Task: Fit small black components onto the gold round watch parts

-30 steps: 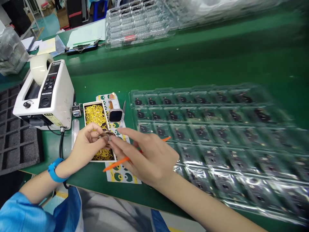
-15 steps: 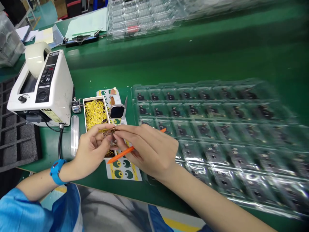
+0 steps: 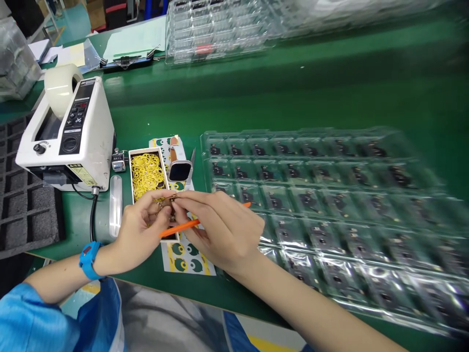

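Note:
My left hand [image 3: 141, 230] pinches a small brownish metallic part [image 3: 169, 204], too small to name, above the front of a white box [image 3: 130, 171] of yellow ring-shaped pieces [image 3: 147, 172]. Closed fingers of my right hand [image 3: 223, 227] meet the same part from the right. An orange stick-like tool [image 3: 179, 228] lies across my right hand, its pointed end toward my left thumb. Beneath the hands is a white sheet with yellow and green cut-out shapes [image 3: 188, 256]. A smartwatch [image 3: 180, 171] lies just beyond the fingertips.
A clear compartment tray [image 3: 311, 159] with small dark parts spreads over the right side. At left are a white tape dispenser [image 3: 91, 127], a tally counter [image 3: 118, 160] and a black foam tray [image 3: 32, 215]. Clear trays [image 3: 220, 34] and a clipboard [image 3: 126, 61] lie at the back.
The orange tool has tilted flatter, its pointed end rising toward my left thumb. My fingers stay together on the small part. The whole view has shifted slightly.

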The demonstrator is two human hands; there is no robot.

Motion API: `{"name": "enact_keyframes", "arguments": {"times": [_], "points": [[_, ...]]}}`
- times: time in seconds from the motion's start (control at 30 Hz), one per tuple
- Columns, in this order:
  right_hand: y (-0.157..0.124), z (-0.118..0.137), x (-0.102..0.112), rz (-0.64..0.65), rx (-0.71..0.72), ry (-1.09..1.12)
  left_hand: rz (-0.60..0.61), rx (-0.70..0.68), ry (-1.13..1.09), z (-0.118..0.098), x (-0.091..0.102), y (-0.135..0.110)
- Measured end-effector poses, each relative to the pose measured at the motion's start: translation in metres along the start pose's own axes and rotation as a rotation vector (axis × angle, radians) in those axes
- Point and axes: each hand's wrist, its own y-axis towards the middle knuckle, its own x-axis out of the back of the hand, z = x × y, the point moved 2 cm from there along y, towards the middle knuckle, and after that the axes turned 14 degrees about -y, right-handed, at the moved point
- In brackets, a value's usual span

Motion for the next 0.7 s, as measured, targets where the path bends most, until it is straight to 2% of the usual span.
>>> {"name": "enact_keyframes", "arguments": {"times": [0.13, 0.27, 0.37, 0.43, 0.53, 0.63, 0.7], "points": [[-0.001, 0.000, -0.002, 0.019, -0.041, 0.055, 0.020, 0.006, -0.056, 0.001, 0.003, 0.003], [0.000, -0.006, 0.004, 0.086, -0.208, 0.308, 0.016, 0.068, -0.164, -0.002, 0.007, 0.009], [0.002, -0.016, 0.008, 0.197, -0.408, 0.511, 0.023, 0.139, -0.182, -0.005, 0.010, 0.014], [0.003, -0.021, 0.008, 0.313, -0.470, 0.620, 0.023, 0.146, -0.152, -0.008, 0.012, 0.015], [0.005, -0.021, 0.007, 0.454, -0.378, 0.730, 0.035, 0.065, -0.070, -0.014, 0.012, 0.016], [0.007, -0.017, 0.008, 0.441, -0.244, 0.755, 0.070, 0.012, -0.020, -0.018, 0.010, 0.016], [0.006, -0.014, 0.008, 0.425, -0.192, 0.738, 0.077, 0.028, -0.001, -0.019, 0.009, 0.016]]}}
